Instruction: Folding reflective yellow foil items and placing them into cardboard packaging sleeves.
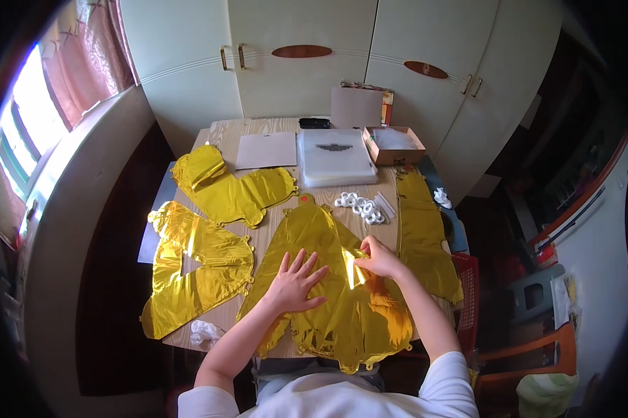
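A large flat gold foil balloon [314, 240] lies in front of me, with small tabs along its near edge and a red dot near its far tip. My left hand [296, 283] rests flat on it, fingers spread. Toward the balloon's right side, my right hand [380, 258] pinches a raised fold of the foil between thumb and fingers. The fold catches bright light. To the left lie another gold foil balloon [209, 285] with an opening in it and a partly folded gold foil balloon [237, 191]. A further gold foil piece [422, 226] lies along the right edge.
White ribbon rolls [359, 205] sit beyond my right hand. Behind them are a stack of clear plastic bags [335, 160], a cardboard box [396, 155] and a grey card [265, 151]. Crumpled white plastic [205, 332] lies near left. A wooden chair [561, 348] stands at right.
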{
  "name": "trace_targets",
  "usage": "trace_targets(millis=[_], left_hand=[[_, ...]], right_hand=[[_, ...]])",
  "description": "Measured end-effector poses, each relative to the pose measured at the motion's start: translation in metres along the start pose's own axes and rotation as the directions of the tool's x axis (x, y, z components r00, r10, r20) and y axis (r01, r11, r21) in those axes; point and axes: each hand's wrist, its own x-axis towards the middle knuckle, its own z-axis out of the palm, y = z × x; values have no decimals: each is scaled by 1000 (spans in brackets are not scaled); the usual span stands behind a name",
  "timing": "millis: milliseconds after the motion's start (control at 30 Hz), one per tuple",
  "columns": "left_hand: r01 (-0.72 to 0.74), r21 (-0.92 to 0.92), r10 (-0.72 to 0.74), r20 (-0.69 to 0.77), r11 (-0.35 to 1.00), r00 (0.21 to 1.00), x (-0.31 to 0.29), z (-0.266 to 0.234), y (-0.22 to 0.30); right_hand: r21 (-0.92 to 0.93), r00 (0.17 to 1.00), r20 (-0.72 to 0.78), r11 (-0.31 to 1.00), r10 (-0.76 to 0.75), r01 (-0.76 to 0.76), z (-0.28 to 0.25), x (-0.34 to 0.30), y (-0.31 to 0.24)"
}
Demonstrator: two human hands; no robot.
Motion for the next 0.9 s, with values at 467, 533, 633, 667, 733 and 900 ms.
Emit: trace_targets(millis=[467, 533, 633, 667, 733, 900], left_hand=[[13, -49, -14, -6, 999, 1000, -1, -4, 0], [9, -55, -10, -14, 998, 1000, 0, -4, 1], [1, -52, -3, -23, 999, 1000, 1, -3, 1], [-3, -50, 2, -28, 999, 1000, 1, -2, 1], [-3, -46, 1, -35, 999, 999, 0, -2, 0], [-14, -70, 12, -27, 997, 1000, 0, -3, -2]], right_hand=[[91, 928, 303, 976, -217, 199, -5, -38, 5], [45, 893, 254, 927, -372, 373, 4, -44, 10], [-135, 832, 11, 823, -555, 551, 24, -39, 15], [-148, 825, -3, 816, -566, 559, 29, -39, 17], [-215, 803, -52, 792, -593, 571, 37, -37, 14], [-323, 784, -54, 754, -619, 572, 42, -34, 9]])
